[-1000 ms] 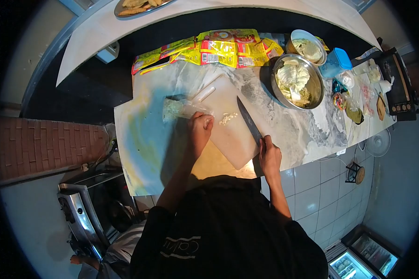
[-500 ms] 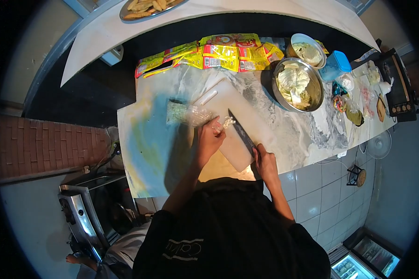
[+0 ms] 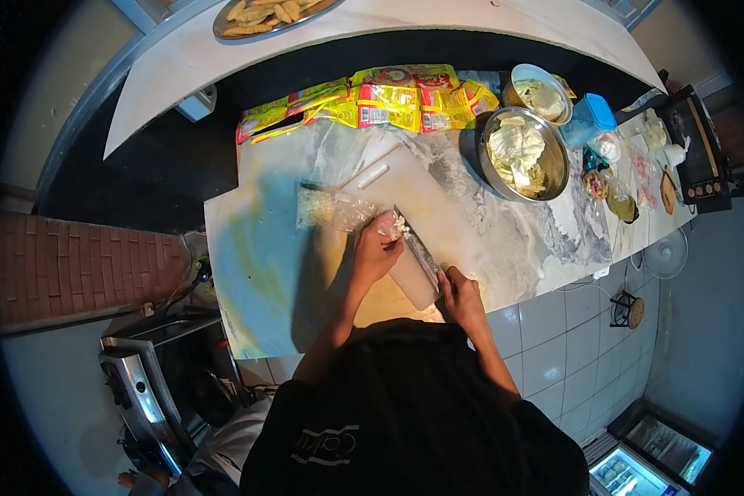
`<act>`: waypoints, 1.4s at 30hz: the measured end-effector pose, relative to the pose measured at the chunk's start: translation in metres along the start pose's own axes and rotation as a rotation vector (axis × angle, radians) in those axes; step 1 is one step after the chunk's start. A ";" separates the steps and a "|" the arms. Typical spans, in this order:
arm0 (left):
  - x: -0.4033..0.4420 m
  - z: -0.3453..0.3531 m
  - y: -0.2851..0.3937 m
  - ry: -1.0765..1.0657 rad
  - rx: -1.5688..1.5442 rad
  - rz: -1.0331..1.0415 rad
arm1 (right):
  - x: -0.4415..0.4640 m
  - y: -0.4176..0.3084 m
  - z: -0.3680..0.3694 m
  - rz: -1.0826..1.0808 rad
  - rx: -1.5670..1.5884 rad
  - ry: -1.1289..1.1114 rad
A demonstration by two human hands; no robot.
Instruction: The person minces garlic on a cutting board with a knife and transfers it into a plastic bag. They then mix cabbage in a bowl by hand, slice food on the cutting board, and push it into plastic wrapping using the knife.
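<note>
In my right hand (image 3: 463,299) is the handle of a knife (image 3: 422,258), its blade slanting up and left across the white cutting board (image 3: 448,217). Small chopped white pieces (image 3: 400,224) lie by the blade's tip. My left hand (image 3: 377,251) pinches the mouth of a clear plastic bag (image 3: 354,213) right beside those pieces. Toward the bag's far end sit pale chopped bits (image 3: 314,205). The bag lies partly over the board's left edge. My left fingertips partly hide its mouth.
Yellow seasoning packets (image 3: 388,107) line the table's back. To the right stand a metal bowl of cabbage (image 3: 568,169), a second bowl (image 3: 517,76) and a blue-lidded container (image 3: 588,121). A plate of fried food (image 3: 223,35) rests on the upper ledge. Another person's hand (image 3: 126,479) shows lower left.
The knife has moved left toward the bag's mouth, and its blade now shows its flat side. My left hand still pinches the bag, close to the chopped pieces.
</note>
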State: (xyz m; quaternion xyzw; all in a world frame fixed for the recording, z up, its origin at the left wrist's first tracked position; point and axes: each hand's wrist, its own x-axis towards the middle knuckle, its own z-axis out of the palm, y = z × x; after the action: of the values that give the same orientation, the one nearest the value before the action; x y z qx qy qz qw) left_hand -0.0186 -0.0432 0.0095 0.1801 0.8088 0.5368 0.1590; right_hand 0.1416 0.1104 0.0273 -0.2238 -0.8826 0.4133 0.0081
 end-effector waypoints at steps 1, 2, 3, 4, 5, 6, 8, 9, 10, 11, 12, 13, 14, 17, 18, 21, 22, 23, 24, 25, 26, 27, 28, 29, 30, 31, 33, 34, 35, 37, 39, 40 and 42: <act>0.001 -0.002 0.001 -0.001 -0.004 0.002 | 0.002 -0.001 -0.004 0.044 0.033 -0.064; 0.001 -0.004 0.001 -0.030 0.007 0.008 | 0.004 0.000 -0.006 0.045 0.030 -0.062; 0.001 -0.006 0.002 -0.059 0.018 0.012 | 0.006 0.001 -0.007 0.038 0.052 -0.079; 0.001 -0.007 0.002 -0.059 0.016 0.011 | 0.007 0.004 -0.009 0.032 0.073 -0.097; 0.000 -0.009 0.003 -0.073 -0.039 0.005 | 0.009 0.007 -0.009 0.033 0.072 -0.098; 0.000 -0.010 0.002 -0.088 -0.094 -0.002 | 0.011 0.009 -0.009 0.018 0.061 -0.102; 0.001 -0.012 -0.004 -0.126 -0.114 -0.014 | 0.013 0.013 -0.010 0.005 0.049 -0.107; 0.003 -0.012 -0.008 -0.163 -0.131 -0.024 | 0.013 0.011 -0.011 0.008 0.055 -0.112; 0.004 -0.011 -0.011 -0.165 -0.131 -0.025 | 0.014 0.010 -0.012 0.012 0.061 -0.117; 0.005 -0.010 -0.014 -0.143 -0.225 -0.028 | 0.015 0.010 -0.013 0.016 0.062 -0.118; 0.004 -0.010 -0.014 -0.121 -0.319 -0.032 | 0.016 0.009 -0.015 0.029 0.067 -0.138; 0.004 -0.009 -0.014 -0.124 -0.318 -0.036 | 0.017 0.010 -0.017 0.041 0.071 -0.157; 0.005 -0.008 -0.013 -0.120 -0.332 -0.069 | 0.018 0.011 -0.019 0.018 0.066 -0.157; 0.004 -0.008 -0.012 -0.101 -0.350 -0.093 | 0.023 0.006 -0.027 -0.006 0.060 -0.183; 0.003 -0.007 -0.012 -0.086 -0.354 -0.086 | 0.025 0.006 -0.028 0.001 0.055 -0.201; 0.005 -0.008 -0.017 -0.096 -0.371 -0.111 | 0.030 0.003 -0.034 -0.023 0.015 -0.220; 0.005 -0.008 -0.016 -0.096 -0.371 -0.112 | 0.032 0.000 -0.038 -0.022 0.015 -0.221; 0.004 -0.009 -0.015 -0.087 -0.375 -0.098 | 0.034 -0.003 -0.041 -0.008 0.005 -0.249; 0.004 -0.010 -0.014 -0.076 -0.379 -0.084 | 0.035 -0.004 -0.043 0.005 -0.004 -0.277; 0.004 -0.009 -0.014 -0.073 -0.379 -0.085 | 0.036 -0.002 -0.044 0.003 -0.004 -0.279; 0.004 -0.008 -0.014 -0.062 -0.366 -0.083 | 0.037 -0.001 -0.044 -0.022 0.001 -0.277; 0.005 -0.007 -0.015 -0.052 -0.352 -0.081 | 0.038 0.000 -0.044 -0.048 0.005 -0.274; 0.006 -0.007 -0.017 -0.052 -0.352 -0.080 | 0.039 0.000 -0.046 -0.048 0.005 -0.274; 0.007 -0.006 -0.020 -0.056 -0.357 -0.064 | 0.040 -0.001 -0.047 -0.042 -0.008 -0.279; 0.007 -0.007 -0.021 -0.059 -0.362 -0.048 | 0.041 -0.003 -0.049 -0.036 -0.021 -0.285; 0.007 -0.008 -0.021 -0.059 -0.361 -0.047 | 0.041 -0.003 -0.050 -0.037 -0.020 -0.285; 0.007 -0.011 -0.019 -0.075 -0.267 -0.064 | 0.042 -0.004 -0.053 -0.120 -0.030 -0.262; 0.006 -0.013 -0.016 -0.075 -0.267 -0.063 | 0.043 -0.006 -0.055 -0.121 -0.030 -0.262; 0.006 -0.015 -0.014 -0.076 -0.205 -0.069 | 0.043 -0.008 -0.057 -0.125 -0.058 -0.268; 0.005 -0.016 -0.014 -0.078 -0.143 -0.074 | 0.045 -0.013 -0.062 -0.128 -0.086 -0.274; 0.004 -0.015 -0.017 0.017 0.054 0.108 | 0.048 -0.013 -0.066 -0.122 -0.109 -0.320; 0.003 -0.015 -0.016 0.016 0.055 0.108 | 0.050 -0.012 -0.067 -0.121 -0.108 -0.320; 0.001 -0.017 -0.014 0.042 0.101 0.138 | 0.055 -0.008 -0.068 -0.185 -0.135 -0.357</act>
State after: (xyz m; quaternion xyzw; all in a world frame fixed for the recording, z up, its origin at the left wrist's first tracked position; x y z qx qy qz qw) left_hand -0.0285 -0.0619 0.0026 0.2319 0.8238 0.5084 0.0956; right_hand 0.1027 0.1779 0.0687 -0.0650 -0.9126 0.3838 -0.1254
